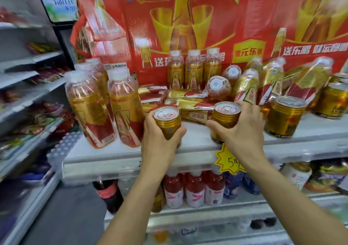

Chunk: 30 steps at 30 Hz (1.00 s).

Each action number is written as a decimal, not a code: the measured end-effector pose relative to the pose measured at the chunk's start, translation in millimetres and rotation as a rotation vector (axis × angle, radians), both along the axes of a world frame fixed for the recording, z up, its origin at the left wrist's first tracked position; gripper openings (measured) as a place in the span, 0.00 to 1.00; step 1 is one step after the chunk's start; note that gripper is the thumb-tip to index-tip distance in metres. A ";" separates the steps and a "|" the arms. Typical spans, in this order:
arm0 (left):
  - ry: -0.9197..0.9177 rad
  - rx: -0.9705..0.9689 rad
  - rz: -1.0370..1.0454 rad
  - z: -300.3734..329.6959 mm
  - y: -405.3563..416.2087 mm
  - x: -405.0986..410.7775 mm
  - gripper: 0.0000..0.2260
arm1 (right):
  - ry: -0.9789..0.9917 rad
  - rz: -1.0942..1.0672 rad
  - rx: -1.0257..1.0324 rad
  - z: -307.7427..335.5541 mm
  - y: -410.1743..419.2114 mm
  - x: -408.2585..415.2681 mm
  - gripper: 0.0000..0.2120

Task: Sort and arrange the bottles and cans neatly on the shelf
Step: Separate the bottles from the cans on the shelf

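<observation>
each hand's grip clamps one can: left hand [162, 137], right hand [243, 131]; toppled bottles [190, 99] on shelf [120, 156] remain unsorted.

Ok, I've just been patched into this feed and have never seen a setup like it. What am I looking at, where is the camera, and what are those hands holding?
There is no machine here. One wide-angle camera sits on a person's head and looks forward and down, so the two bare arms coming up from the bottom are that person's own.

The left hand grips a gold can, and the right hand grips another gold can. Both cans are at the front of a white shelf in a shop.

On that shelf, gold-and-red bottles stand upright at left, three more stand at the back, and several lie tipped over in the middle. More cans stand at right. A red cardboard display forms the backdrop, and a yellow price tag hangs from the shelf edge.
</observation>
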<state>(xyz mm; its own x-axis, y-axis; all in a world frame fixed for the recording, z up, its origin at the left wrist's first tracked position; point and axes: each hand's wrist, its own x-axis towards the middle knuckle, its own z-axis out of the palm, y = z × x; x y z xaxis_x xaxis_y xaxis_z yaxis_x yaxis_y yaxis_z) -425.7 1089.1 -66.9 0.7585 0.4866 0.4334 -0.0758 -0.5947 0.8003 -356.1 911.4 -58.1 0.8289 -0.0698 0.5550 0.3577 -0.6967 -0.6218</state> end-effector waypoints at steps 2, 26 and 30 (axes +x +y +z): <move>-0.011 -0.012 -0.028 -0.4 1.6 0.0 0.36 | 0.002 0.033 0.040 1.6 0.7 -0.3 0.39; -0.131 -0.273 -0.560 33.3 -103.1 -21.9 0.26 | 0.023 0.290 0.546 43.1 -112.0 -88.2 0.28; -0.086 -0.261 -0.643 32.3 -162.3 -12.0 0.26 | 0.016 0.227 0.494 41.4 -171.2 -89.7 0.29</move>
